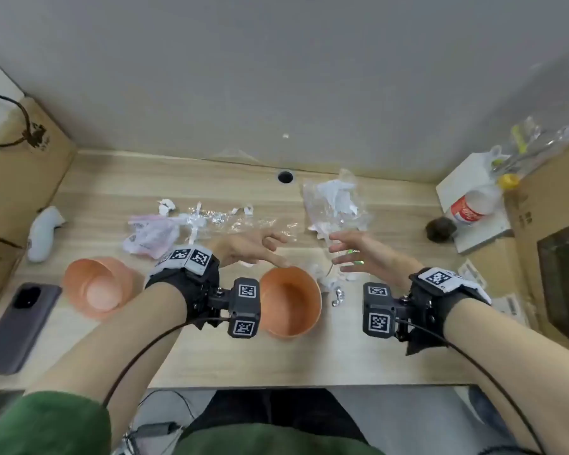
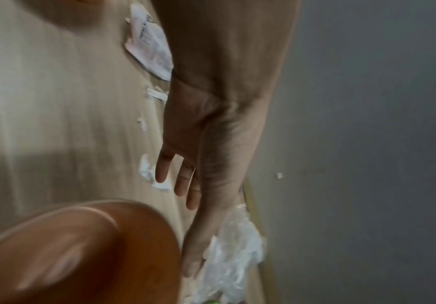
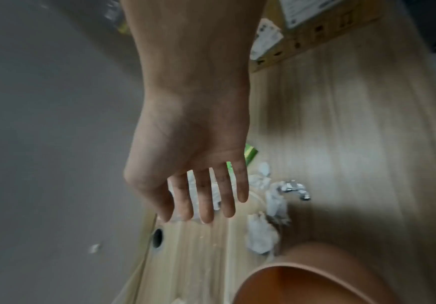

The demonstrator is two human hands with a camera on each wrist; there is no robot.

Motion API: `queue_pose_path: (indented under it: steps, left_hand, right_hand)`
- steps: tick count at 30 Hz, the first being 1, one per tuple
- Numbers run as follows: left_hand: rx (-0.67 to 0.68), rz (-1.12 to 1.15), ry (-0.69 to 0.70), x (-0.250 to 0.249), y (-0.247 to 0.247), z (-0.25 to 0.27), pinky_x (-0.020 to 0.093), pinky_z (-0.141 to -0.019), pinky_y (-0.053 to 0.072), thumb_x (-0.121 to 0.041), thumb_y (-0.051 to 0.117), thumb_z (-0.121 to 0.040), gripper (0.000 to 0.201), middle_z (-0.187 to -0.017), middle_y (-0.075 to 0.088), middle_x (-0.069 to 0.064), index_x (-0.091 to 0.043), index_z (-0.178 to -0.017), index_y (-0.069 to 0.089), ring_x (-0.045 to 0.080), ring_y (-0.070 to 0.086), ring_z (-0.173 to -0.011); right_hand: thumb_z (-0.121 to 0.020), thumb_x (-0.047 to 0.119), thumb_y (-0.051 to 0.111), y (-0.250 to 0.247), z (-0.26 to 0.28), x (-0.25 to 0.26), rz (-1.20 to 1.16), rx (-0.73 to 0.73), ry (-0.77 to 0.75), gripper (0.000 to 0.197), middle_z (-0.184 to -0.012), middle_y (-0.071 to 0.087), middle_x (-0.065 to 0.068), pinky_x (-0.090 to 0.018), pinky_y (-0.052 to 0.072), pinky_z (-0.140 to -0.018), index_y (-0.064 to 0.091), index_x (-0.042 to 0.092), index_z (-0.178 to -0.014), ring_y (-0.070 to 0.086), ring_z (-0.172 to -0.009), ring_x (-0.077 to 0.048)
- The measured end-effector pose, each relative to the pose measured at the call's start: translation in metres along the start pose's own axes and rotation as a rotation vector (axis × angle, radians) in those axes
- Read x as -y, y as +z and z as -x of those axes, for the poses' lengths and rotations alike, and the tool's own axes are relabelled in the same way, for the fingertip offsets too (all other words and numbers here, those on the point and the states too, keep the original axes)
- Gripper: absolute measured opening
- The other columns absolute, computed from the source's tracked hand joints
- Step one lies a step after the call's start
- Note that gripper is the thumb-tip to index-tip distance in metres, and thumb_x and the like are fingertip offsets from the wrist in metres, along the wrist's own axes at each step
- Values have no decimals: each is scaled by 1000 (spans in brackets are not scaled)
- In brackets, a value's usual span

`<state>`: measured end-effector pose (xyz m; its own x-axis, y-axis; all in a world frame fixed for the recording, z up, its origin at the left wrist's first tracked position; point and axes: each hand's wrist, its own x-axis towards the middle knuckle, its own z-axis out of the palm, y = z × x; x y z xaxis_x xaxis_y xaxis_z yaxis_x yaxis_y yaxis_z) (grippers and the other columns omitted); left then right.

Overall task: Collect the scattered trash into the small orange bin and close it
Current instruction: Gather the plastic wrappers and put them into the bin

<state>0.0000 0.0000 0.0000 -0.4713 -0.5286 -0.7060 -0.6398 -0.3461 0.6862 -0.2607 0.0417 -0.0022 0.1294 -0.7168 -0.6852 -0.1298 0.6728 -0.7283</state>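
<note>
The small orange bin (image 1: 289, 302) stands open at the desk's front centre, also seen in the wrist views (image 2: 81, 257) (image 3: 315, 283). Its orange lid (image 1: 97, 287) lies to the left. My left hand (image 1: 273, 251) hovers just beyond the bin, fingers (image 2: 183, 185) spread and holding nothing. My right hand (image 1: 339, 254) is open too, over a green wrapper (image 3: 250, 154) and paper scraps (image 1: 329, 280) beside a foil bit (image 1: 338, 297). Farther back lie a pink bag (image 1: 148, 234), crinkled clear film (image 1: 224, 220) and a clear bag with white paper (image 1: 335, 201).
A phone (image 1: 20, 326) and a white controller (image 1: 43, 231) lie at the left by a cardboard box (image 1: 17, 178). At the right are a cola bottle (image 1: 473, 206), a dark lump (image 1: 440, 229) and another box (image 1: 552, 224). A cable hole (image 1: 285, 176) sits near the wall.
</note>
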Motion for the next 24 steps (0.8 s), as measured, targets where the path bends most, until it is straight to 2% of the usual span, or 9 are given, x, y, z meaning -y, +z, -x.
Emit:
queue_pose_path:
  steps: [3, 5, 9, 10, 12, 14, 16, 20, 24]
  left_hand:
    - [37, -132, -76, 14, 15, -6, 28, -86, 47, -5, 73, -80, 62, -108, 53, -1, -25, -134, 50, 16, 54, -99]
    - [21, -180, -92, 20, 23, -8, 26, -72, 47, 7, 60, -83, 59, -109, 55, 7, -18, -135, 50, 19, 54, -90]
    - [-65, -166, -105, 17, 17, -7, 27, -69, 44, 8, 47, -85, 52, -111, 56, 13, -15, -132, 53, 24, 52, -94]
    - [-102, -152, -109, 18, 13, -8, 27, -70, 45, 10, 45, -84, 54, -113, 56, 13, -16, -130, 55, 24, 53, -94]
    - [-174, -129, -112, 19, 5, -9, 25, -70, 45, 13, 45, -81, 57, -114, 55, 14, -18, -128, 57, 21, 54, -92]
    - [-246, -91, -119, 21, 0, -10, 21, -66, 43, 11, 47, -83, 55, -113, 53, 10, -19, -128, 57, 18, 53, -90]
    - [-316, -45, -117, 23, -4, -12, 17, -64, 41, 9, 50, -86, 51, -112, 52, 9, -17, -129, 57, 18, 52, -93]
    - [-408, 40, -95, 27, -8, -16, 12, -63, 38, 2, 55, -89, 43, -110, 50, 7, -15, -128, 58, 15, 52, -92]
    - [-445, 130, -71, 37, -13, -18, 13, -70, 40, -7, 60, -89, 38, -106, 53, 2, -22, -125, 60, 8, 54, -87]
  right_hand:
    - [-84, 37, 61, -6, -8, -29, -5, -37, 86, 39, -106, 63, -4, -30, 52, -74, 56, 16, -117, 63, -90, -23]
    - [-88, 32, 59, -11, -16, -46, -22, -92, 79, 28, -105, 63, -6, -29, 52, -73, 58, 17, -112, 63, -87, -22]
    - [-89, 21, 60, -24, -38, -41, -133, -353, -126, 2, -92, 60, -4, -25, 47, -63, 61, 20, -90, 56, -74, -16]
    - [-89, 18, 60, -26, -44, -34, -98, -391, -163, 4, -91, 59, -2, -25, 46, -65, 61, 21, -87, 55, -77, -15]
    - [-88, 13, 60, -30, -59, -22, 43, -451, -233, 9, -98, 55, -2, -27, 45, -74, 62, 18, -95, 53, -85, -16]
    - [-83, 15, 62, -35, -77, -14, 231, -508, -287, 26, -117, 49, -6, -33, 44, -91, 59, 19, -109, 51, -106, -21]
    - [-80, 20, 63, -40, -93, -8, 429, -546, -306, 43, -134, 39, -11, -41, 34, -109, 53, 23, -121, 38, -128, -27]
    - [-75, 30, 72, -40, -120, 8, 661, -522, -283, 80, -154, 8, -13, -50, 26, -115, 29, 28, -143, 18, -142, -34]
    - [-61, 32, 86, -31, -147, 20, 891, -402, -238, 126, -157, -17, -11, -63, 9, -113, -6, 38, -147, -16, -145, -36]
